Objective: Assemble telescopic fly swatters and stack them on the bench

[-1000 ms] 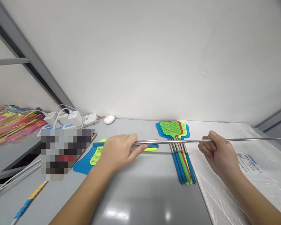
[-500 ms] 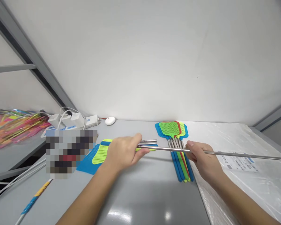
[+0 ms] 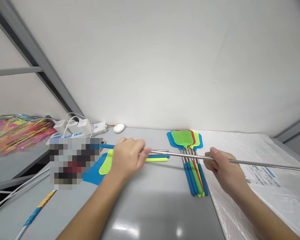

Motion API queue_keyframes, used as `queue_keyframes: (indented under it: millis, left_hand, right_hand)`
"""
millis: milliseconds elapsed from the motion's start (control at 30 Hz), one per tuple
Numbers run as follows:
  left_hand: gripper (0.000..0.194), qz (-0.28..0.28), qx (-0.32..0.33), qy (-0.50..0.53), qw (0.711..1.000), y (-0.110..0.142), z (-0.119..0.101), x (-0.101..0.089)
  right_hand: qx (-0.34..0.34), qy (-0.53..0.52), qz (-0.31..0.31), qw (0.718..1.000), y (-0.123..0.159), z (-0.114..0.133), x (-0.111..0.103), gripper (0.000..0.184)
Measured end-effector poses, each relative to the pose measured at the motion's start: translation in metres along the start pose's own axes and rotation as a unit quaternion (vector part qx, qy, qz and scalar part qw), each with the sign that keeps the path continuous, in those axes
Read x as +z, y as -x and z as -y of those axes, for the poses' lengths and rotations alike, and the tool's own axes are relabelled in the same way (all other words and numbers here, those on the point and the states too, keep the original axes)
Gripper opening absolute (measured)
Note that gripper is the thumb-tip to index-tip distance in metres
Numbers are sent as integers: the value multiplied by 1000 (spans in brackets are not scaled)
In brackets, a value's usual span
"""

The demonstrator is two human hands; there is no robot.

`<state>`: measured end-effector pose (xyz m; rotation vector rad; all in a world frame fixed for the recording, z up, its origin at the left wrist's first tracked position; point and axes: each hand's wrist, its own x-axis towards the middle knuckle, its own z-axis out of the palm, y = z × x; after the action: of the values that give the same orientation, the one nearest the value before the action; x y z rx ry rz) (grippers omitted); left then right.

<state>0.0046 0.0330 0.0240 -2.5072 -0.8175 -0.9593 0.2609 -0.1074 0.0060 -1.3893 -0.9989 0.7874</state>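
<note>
I hold a long thin steel rod (image 3: 260, 163) level above the grey table (image 3: 150, 206). My left hand (image 3: 127, 158) pinches its left end, where a blue grip shows past my fingers. My right hand (image 3: 221, 168) is closed round the rod further along, and the rod runs on to the right edge of the picture. Under my left hand lie two loose swatters (image 3: 103, 165), one blue and one yellow-green. Between my hands lies a neat stack of fly swatters (image 3: 187, 141), heads toward the wall, coloured grips toward me.
A clear plastic sheet with a printed label (image 3: 260, 176) covers the right side. A power strip with white plugs (image 3: 77, 128) and a white oval device (image 3: 119, 128) sit by the wall. A bag of bright swatters (image 3: 15, 133) lies far left. White cables (image 3: 15, 191) run off left.
My right hand has slid left along the rod, then slightly back right. The rod's right end has dropped. My left hand has shifted to a fingertip pinch at the rod's left end.
</note>
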Motion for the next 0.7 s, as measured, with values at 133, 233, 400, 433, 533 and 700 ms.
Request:
queue_keyframes:
  millis: [133, 233, 400, 433, 533, 700]
  left_hand:
    - [40, 8, 84, 43, 996, -6, -38, 0]
    - [40, 14, 92, 45, 995, -5, -29, -1]
    - [42, 9, 70, 24, 997, -2, 5, -1]
    - [42, 14, 64, 15, 998, -1, 7, 0]
    - [42, 37, 46, -12, 998, 0, 8, 4]
    - [40, 7, 6, -64, 998, 0, 18, 0]
  right_hand:
    - [-14, 38, 25, 999, 8, 0, 15, 51]
    - [-22, 67, 22, 997, 13, 2, 19, 51]
    - [-23, 75, 29, 996, 14, 6, 18, 51]
    - [-23, 72, 32, 997, 12, 5, 17, 51]
    - [-12, 43, 39, 998, 8, 0, 12, 52]
    - [9, -58, 5, 998, 2, -4, 10, 54]
